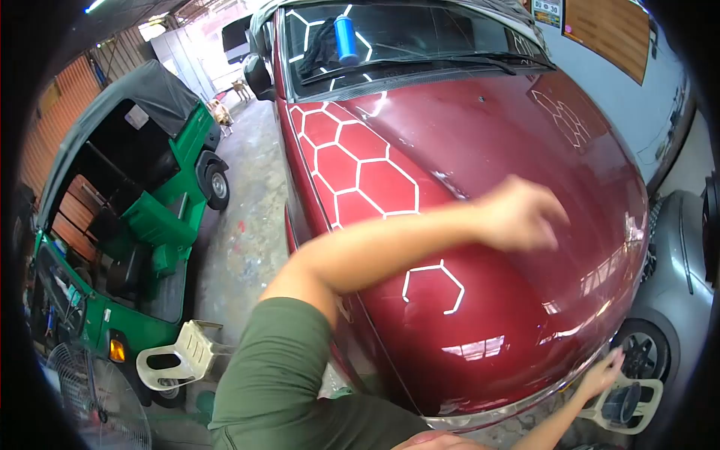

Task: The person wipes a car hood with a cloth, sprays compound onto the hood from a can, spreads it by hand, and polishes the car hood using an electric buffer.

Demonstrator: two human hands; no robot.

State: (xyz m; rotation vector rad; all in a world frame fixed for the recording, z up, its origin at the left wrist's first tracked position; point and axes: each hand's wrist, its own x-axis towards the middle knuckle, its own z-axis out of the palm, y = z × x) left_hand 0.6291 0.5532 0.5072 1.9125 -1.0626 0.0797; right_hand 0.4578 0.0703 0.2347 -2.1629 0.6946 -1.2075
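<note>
My left hand hangs over the glossy dark red hood of a car, with my forearm stretched across from the left. Motion smears its fingers, and I see no clear object in them. My right hand is low at the right, beyond the hood's front edge and near a cream plastic chair. Its fingers look stretched out, with nothing visible held. White honeycomb lines show on the hood's left side, and an incomplete hexagon lies nearer me; whether they are reflected light, I cannot tell.
A blue bottle and a dark cloth rest by the windshield. Left stand a green three-wheeler, another cream chair and a fan. A grey car is close on the right. A dog is farther back.
</note>
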